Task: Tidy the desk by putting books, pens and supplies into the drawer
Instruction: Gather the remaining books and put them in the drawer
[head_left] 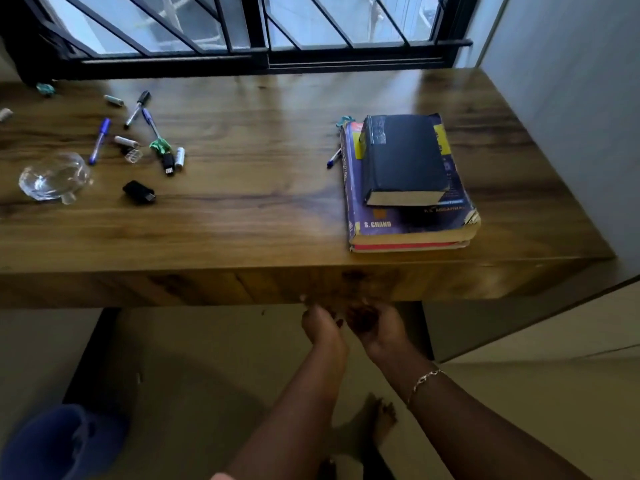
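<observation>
L hand (321,328), R hand (377,330) at drawer (311,285), below books (405,174).

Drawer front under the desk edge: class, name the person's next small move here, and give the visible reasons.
Probably pull the drawer front outward. Both the left hand and right hand reach its lower edge, though their grip is blurred; it looks shut, while the books and pens lie on the desk.

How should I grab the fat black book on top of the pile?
The black book lies flat atop the wider purple book, so its thick sides stand clear. Come from above and clamp its two long sides.
</observation>
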### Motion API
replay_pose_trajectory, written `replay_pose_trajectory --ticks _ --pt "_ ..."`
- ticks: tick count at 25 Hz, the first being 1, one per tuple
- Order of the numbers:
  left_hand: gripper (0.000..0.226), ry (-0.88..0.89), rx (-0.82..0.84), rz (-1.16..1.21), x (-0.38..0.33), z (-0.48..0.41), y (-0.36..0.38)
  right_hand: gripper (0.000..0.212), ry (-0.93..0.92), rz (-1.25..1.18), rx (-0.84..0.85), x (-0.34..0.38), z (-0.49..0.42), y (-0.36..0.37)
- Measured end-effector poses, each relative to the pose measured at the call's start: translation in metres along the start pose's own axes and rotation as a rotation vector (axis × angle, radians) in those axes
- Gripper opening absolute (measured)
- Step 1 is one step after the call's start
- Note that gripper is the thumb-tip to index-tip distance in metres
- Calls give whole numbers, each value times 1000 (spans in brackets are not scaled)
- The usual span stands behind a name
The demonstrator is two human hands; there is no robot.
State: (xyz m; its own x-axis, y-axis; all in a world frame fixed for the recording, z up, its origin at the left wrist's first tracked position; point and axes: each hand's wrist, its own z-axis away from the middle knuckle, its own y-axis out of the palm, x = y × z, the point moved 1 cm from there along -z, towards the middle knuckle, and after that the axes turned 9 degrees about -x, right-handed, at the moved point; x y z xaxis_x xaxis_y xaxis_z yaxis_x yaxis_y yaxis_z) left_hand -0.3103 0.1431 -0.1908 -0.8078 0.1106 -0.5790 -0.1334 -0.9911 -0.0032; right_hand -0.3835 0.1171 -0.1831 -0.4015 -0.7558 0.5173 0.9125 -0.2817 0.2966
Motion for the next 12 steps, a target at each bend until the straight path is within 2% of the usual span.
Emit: replay_pose_trajectory --ticks 2,4,9,12 --pt "54 -130 18 94 -2 -22 0 27 92 -41 -16 -8 -20 -3" --pt "69 -202 40 189 -4 -33 -1 28 101 -84 -15 -14 -33 3" --pt "85 -207 295 297 -2 -53 -1 25 69 -72 -56 -19 -56 16" --pt "90 -217 334 278 -5 -61 1 30 63 -47 -80 -22 -60 10"
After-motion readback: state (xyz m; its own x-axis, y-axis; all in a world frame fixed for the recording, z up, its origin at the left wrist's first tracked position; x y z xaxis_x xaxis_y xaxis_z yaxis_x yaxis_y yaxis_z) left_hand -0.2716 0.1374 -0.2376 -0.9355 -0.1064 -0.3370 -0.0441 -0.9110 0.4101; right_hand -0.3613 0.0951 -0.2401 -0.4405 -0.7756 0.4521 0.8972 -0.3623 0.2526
